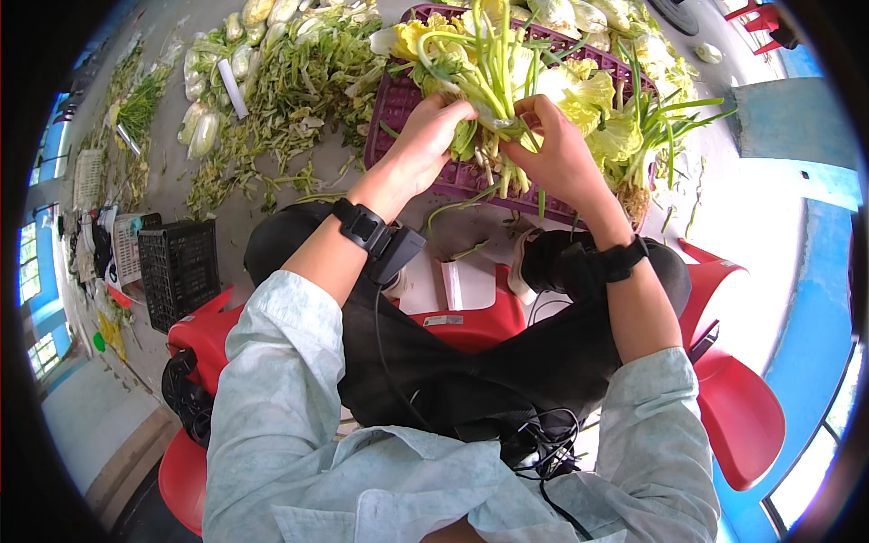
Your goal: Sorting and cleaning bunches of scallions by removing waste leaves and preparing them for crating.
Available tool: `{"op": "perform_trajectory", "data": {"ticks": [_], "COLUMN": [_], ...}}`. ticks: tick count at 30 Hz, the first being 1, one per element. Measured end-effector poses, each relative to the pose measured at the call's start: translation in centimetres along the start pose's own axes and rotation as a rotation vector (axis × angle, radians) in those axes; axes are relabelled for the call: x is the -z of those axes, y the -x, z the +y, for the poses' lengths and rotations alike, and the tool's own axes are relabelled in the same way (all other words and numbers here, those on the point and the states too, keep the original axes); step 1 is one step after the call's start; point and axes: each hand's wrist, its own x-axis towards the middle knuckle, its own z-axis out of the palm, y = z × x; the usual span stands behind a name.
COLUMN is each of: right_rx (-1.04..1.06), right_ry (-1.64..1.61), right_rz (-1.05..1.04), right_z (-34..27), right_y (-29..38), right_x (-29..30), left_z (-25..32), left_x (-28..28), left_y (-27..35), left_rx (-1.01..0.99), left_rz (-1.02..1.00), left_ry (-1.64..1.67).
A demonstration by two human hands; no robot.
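Above a purple plastic crate (397, 102), both hands are at a bunch of green-stalked vegetables (499, 81). My left hand (431, 136) grips the bunch from its left side. My right hand (553, 149) has its thumb and fingers closed at the right side, around the middle of the stalks. A clear strip, apparently plastic film or tape (501, 123), circles the stalks between the hands. Pale cut ends hang below it. Yellow-green cabbage leaves (587, 95) lie behind and beside the right hand. Scallions with roots (638, 156) rest at the crate's right end.
Leaf trimmings (319, 75) cover the floor at left, among wrapped napa cabbages (204, 129) and a white roll or tube (233, 88). A black crate (180, 271) stands at left. Red plastic stools (468, 326) surround my legs. A cable (383, 346) runs from the left wrist device.
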Motion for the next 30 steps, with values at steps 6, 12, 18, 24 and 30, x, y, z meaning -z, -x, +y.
{"op": "perform_trajectory", "data": {"ticks": [6, 12, 18, 24, 30], "right_rx": [0.058, 0.022, 0.078, 0.030, 0.029], "right_ry": [0.053, -0.148, -0.072, 0.040, 0.015], "right_rz": [0.070, 0.051, 0.124, 0.244, 0.276], "right_z": [-0.1, -0.3, -0.5, -0.5, -1.5], "right_y": [0.0, -0.3, -0.5, -0.6, -0.4], "right_x": [0.1, 0.4, 0.7, 1.5, 1.6], "left_z": [-1.1, -0.5, 0.4, 0.8, 0.8], "left_x": [1.1, 0.9, -0.3, -0.2, 0.2], "left_y": [-0.7, -0.2, 0.3, 0.4, 0.2], "left_rx": [0.032, 0.084, -0.058, -0.035, -0.035], "left_rz": [-0.011, -0.146, -0.172, -0.156, -0.169], "left_ry": [0.173, 0.286, 0.089, 0.017, -0.048]}}
